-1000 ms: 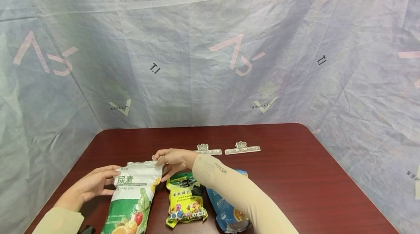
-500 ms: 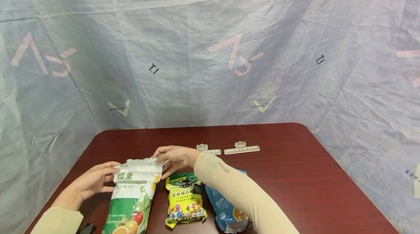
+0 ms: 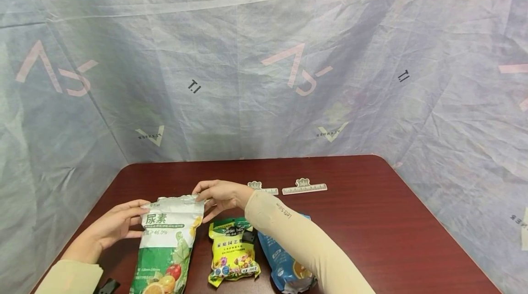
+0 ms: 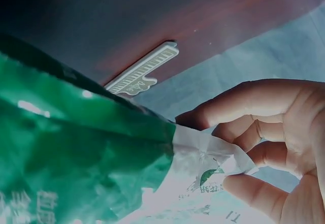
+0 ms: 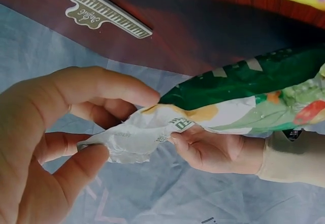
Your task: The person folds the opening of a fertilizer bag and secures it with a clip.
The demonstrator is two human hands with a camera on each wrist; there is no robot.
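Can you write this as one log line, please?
left hand: pinches green-white bag, upper left edge | right hand: pinches its top right corner | yellow bag: apart, on its right

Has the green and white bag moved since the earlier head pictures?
Yes, slightly: the bag has shifted upward in the head view, its top nearer the far edge of the table.

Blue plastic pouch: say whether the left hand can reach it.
Probably not: the left hand holds the green-and-white plastic bag, the yellow plastic pouch lies between, and the cream right sleeve partly hides the blue pouch.
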